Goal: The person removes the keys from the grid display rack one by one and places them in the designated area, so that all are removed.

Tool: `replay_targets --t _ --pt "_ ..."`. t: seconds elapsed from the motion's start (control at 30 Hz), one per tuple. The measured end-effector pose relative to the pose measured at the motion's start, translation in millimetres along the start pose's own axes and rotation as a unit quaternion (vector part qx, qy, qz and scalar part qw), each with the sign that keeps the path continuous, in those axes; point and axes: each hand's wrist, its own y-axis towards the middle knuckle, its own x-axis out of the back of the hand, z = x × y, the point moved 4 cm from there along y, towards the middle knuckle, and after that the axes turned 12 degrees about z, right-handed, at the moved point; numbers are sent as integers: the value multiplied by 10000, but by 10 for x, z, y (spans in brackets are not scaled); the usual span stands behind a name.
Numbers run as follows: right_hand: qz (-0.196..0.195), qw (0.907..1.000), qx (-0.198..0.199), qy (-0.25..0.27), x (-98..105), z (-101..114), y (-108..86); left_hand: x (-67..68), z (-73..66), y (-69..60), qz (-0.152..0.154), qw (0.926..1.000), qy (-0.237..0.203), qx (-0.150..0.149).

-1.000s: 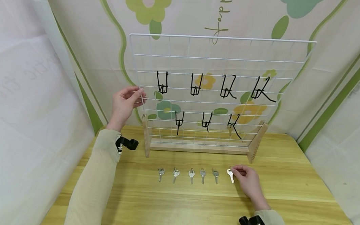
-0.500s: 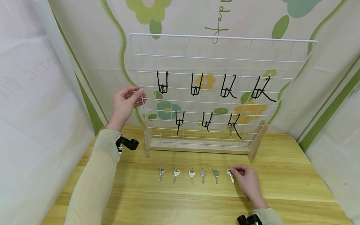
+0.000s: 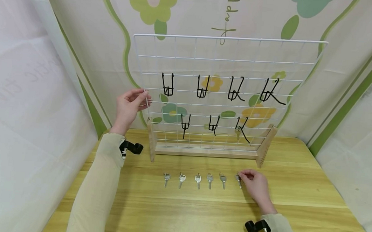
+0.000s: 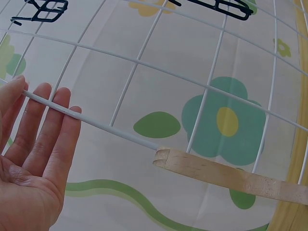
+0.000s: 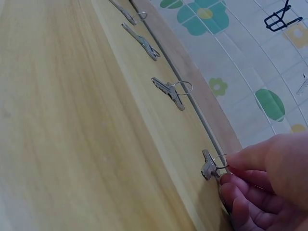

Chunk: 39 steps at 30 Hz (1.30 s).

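My right hand [image 3: 258, 190] pinches the ring of a silver key [image 5: 208, 166] between thumb and index finger, low over the table at the right end of a row of keys. The key's blade points down toward the front. My left hand [image 3: 128, 107] holds the left edge of a white wire grid rack [image 3: 231, 38], thumb on the near side and fingers behind, as the left wrist view shows. Black hooks [image 3: 201, 92] hang on the rack in two rows. Another key [image 3: 238, 133] hangs at the lower right hook.
Several keys with rings, among them a nearby key [image 3: 222, 181], lie in a row before the rack. Wooden feet [image 3: 266, 146] carry the rack on the wood-grain table [image 3: 181, 214]. A flower-printed cloth [image 3: 185, 11] stands behind, with white cloth walls at both sides.
The key in my right hand has turned from showing its bright flat face to a darker, narrower side. The right wrist has shifted slightly left. My left hand keeps its place on the rack.
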Motion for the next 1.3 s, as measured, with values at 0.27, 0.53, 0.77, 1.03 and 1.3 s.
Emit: replay_targets --t 0.27,0.53,0.77,1.03,1.3 --pt "-46 10000 -8 0 29 -23 33 1 5 3 47 10000 -3 -42" --pt "-151 9998 46 88 63 -46 42 3 5 7 68 10000 -16 -40" --pt "-108 9993 -47 360 106 -43 31 3 12 4 61 10000 21 -21" --pt "-212 9952 18 960 276 107 42 2 7 1 61 9999 81 -26" --pt "-488 9876 341 1456 490 439 114 1 7 -2 47 9999 115 29"
